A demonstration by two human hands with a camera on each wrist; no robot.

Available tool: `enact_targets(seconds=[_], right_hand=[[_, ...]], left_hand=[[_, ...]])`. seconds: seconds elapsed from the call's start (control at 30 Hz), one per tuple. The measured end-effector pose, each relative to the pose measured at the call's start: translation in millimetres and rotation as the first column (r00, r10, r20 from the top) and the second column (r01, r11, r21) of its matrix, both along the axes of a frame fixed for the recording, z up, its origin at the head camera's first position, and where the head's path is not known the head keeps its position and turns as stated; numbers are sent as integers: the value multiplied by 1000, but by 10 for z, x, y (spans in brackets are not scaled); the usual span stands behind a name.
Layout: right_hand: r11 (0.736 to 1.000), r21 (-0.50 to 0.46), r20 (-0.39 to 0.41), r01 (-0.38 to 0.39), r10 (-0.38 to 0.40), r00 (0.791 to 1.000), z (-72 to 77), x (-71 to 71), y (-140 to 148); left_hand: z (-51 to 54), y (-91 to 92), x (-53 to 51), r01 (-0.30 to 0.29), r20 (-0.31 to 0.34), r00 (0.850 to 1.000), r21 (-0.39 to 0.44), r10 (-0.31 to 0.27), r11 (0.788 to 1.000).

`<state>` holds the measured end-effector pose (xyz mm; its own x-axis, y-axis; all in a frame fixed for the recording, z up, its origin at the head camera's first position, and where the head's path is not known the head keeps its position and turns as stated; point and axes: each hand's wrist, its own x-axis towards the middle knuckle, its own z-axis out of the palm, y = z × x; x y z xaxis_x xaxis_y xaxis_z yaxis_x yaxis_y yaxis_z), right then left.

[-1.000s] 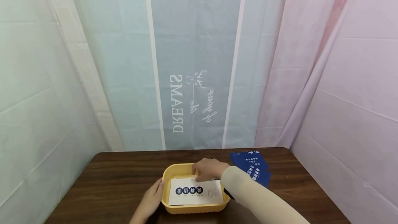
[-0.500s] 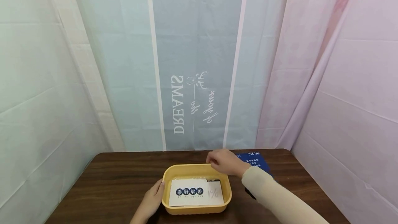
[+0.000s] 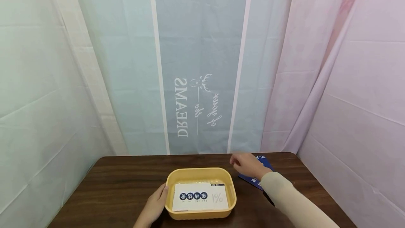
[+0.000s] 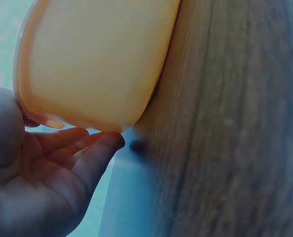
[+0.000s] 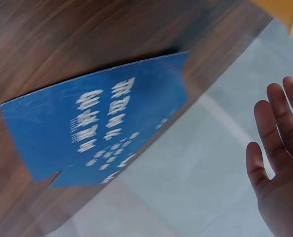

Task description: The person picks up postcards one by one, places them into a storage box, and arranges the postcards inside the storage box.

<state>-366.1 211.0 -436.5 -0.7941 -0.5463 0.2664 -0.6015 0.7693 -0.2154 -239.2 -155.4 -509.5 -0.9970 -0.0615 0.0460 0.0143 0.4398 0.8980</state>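
Observation:
A yellow plastic basin stands near the front of the table, with white printed cards lying flat inside. My left hand holds its left side; in the left wrist view, the fingers lie against the outer wall and the thumb is at the rim. To the right, my right hand hovers beside blue cards printed with white characters, which overlap on the table. That hand holds nothing, its fingers loosely bent. In the head view the hand and sleeve cover part of the blue cards.
The dark wood table has rounded far corners. A pale blue-grey curtain with white lettering hangs right behind it. White cloth hangs on the right, and more pale cloth on the left.
My right hand has come up out of the basin and moved right, over to the blue cards, uncovering the white cards. The left hand stays on the basin.

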Motion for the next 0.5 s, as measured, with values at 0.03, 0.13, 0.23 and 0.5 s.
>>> enact_targets(seconds=[0.03, 0.13, 0.23, 0.5], right_hand=[[1000, 0, 4, 15, -15, 1000, -11, -4, 41], [997, -1, 47, 74, -74, 996, -44, -22, 169], [991, 23, 93, 134, -136, 986, -113, -64, 311], [961, 104, 169, 255, -269, 948, -349, -111, 684]], left_hand=[[-2, 1, 0, -1, 0, 1000, 0, 1, 1000], [-5, 4, -4, -1, 3, 1000, -4, 1, 1000], [-8, 7, -6, -7, 9, 1000, 3, 7, 1000], [-10, 10, -12, -11, 25, 1000, 12, 11, 1000]])
